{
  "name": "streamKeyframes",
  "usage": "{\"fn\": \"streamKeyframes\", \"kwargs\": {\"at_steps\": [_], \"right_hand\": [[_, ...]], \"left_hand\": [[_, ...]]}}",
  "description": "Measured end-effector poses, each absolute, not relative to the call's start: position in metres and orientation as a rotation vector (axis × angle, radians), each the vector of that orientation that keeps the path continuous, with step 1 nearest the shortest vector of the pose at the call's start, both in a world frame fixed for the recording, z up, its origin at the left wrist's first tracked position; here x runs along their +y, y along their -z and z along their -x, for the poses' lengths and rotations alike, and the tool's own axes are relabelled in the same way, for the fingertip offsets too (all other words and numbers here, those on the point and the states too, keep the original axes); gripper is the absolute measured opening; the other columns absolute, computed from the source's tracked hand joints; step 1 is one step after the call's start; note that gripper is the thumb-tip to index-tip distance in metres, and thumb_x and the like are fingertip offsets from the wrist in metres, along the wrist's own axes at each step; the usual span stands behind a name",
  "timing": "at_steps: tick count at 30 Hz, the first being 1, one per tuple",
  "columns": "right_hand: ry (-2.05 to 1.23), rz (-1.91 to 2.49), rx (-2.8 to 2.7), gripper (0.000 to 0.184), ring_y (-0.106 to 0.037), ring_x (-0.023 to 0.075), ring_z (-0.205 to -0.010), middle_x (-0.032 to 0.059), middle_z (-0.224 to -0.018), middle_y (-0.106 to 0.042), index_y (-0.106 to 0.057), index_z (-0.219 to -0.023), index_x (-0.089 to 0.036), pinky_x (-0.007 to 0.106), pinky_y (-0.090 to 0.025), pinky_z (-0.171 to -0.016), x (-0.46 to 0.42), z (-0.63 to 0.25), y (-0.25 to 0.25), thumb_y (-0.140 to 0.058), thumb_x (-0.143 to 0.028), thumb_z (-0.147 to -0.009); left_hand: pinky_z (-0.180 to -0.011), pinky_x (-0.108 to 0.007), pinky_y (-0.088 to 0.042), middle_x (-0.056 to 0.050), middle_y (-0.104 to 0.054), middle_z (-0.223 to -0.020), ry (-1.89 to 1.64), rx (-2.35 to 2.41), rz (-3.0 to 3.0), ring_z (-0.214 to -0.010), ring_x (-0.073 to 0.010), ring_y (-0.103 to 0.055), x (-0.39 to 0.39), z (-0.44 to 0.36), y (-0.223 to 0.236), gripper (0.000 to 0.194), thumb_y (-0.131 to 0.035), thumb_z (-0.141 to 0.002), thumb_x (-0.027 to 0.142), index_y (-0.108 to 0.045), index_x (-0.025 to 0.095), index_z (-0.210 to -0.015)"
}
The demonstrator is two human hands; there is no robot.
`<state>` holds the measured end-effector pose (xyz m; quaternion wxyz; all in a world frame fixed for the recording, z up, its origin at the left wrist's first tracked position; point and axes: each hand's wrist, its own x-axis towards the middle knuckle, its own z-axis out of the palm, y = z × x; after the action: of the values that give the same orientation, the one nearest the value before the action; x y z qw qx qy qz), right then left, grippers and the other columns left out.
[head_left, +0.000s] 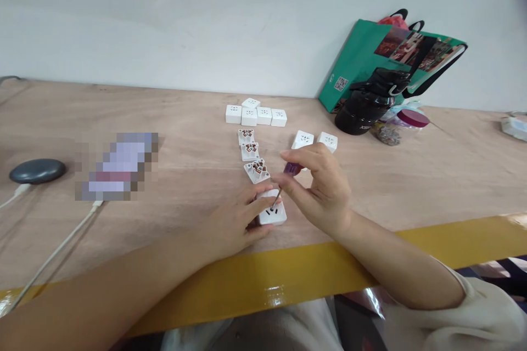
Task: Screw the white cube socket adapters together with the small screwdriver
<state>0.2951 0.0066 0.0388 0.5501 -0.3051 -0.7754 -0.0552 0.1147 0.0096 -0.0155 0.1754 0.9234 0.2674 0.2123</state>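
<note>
Flat on the wooden table lies a white power socket [278, 216], its slotted face upward. My left hand [236, 216] grips it from the left, fingers around its edges. A screwdriver [291, 168] with a purple handle is pinched between the thumb and fingers of my right hand [323, 189]. Its thin shaft slants down and the tip meets the middle of the socket's face. Just beyond are three open socket backs [257, 170] in a column, copper-coloured metal parts showing inside. Two more white sockets [303, 139] sit behind my right hand, which partly covers them.
Several white sockets [249, 115] are grouped farther back. A black bottle [358, 109], a green bag [349, 60] and a lidded jar [405, 123] stand at the back right. On the left are a blurred phone [121, 167], a cable [57, 252] and a dark oval device [37, 170]. Yellow tape [263, 279] covers the front edge.
</note>
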Motion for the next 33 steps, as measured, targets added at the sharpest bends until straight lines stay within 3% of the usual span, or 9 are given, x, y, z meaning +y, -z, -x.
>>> {"fn": "streamKeyframes", "kwargs": {"at_steps": [5,11,16,21,28,33], "right_hand": [[-0.057,0.732,-1.831,0.032,-0.063,0.0136,-0.077,0.0047,-0.095,-0.064,-0.049,-0.118,-0.023,0.03,-0.055,-0.065,0.005,-0.296,-0.036,-0.044,-0.01,-0.089],[0.085,0.708,-1.831,0.032,-0.058,0.0134,-0.073,0.0013,-0.081,-0.061,-0.055,-0.112,-0.021,0.029,-0.054,-0.065,0.006,-0.294,-0.036,-0.062,-0.014,-0.081],[0.005,0.686,-1.829,0.045,-0.059,0.0122,-0.074,0.0023,-0.091,-0.061,-0.045,-0.127,-0.023,0.028,-0.055,-0.063,0.005,-0.293,-0.028,-0.054,-0.009,-0.085],[-0.021,0.712,-1.808,0.047,-0.062,0.0132,-0.079,0.0035,-0.104,-0.061,-0.043,-0.128,-0.027,0.031,-0.057,-0.066,0.006,-0.295,-0.022,-0.054,-0.012,-0.085],[0.005,0.735,-1.82,0.041,-0.06,0.0135,-0.08,0.004,-0.101,-0.063,-0.046,-0.123,-0.025,0.031,-0.056,-0.066,0.013,-0.293,-0.023,-0.051,-0.011,-0.086],[0.067,0.776,-1.8,0.033,-0.056,0.0112,-0.066,0.0002,-0.089,-0.062,-0.052,-0.114,-0.025,0.028,-0.053,-0.058,0.02,-0.291,-0.031,-0.06,-0.018,-0.083]], "left_hand": [[-0.1,-0.042,-0.045,-0.009,-0.044,-0.136,-0.695,0.733,-2.635,-0.123,-0.0255,-0.048,0.01,-0.115,0.017,0.038,-0.054,-0.088,0.029,-0.045,0.024,-0.124],[-0.1,-0.043,-0.045,-0.008,-0.046,-0.132,-0.641,0.78,-2.565,-0.121,-0.0262,-0.049,0.009,-0.115,0.015,0.038,-0.054,-0.085,0.026,-0.046,0.023,-0.122],[-0.099,-0.045,-0.045,-0.01,-0.045,-0.131,-0.637,0.814,-2.512,-0.12,-0.0263,-0.049,0.014,-0.114,0.017,0.041,-0.056,-0.084,0.027,-0.043,0.023,-0.122],[-0.101,-0.047,-0.042,-0.01,-0.047,-0.128,-0.728,0.834,-2.513,-0.12,-0.0259,-0.047,0.024,-0.112,0.019,0.036,-0.056,-0.085,0.029,-0.044,0.025,-0.119],[-0.099,-0.047,-0.043,-0.009,-0.048,-0.128,-0.857,0.896,-2.535,-0.118,-0.0254,-0.048,0.034,-0.11,0.022,0.036,-0.056,-0.085,0.028,-0.044,0.024,-0.119],[-0.101,-0.047,-0.041,-0.01,-0.047,-0.129,-0.767,0.935,-2.531,-0.121,-0.0258,-0.046,0.031,-0.108,0.018,0.034,-0.054,-0.085,0.028,-0.045,0.022,-0.117]]}}
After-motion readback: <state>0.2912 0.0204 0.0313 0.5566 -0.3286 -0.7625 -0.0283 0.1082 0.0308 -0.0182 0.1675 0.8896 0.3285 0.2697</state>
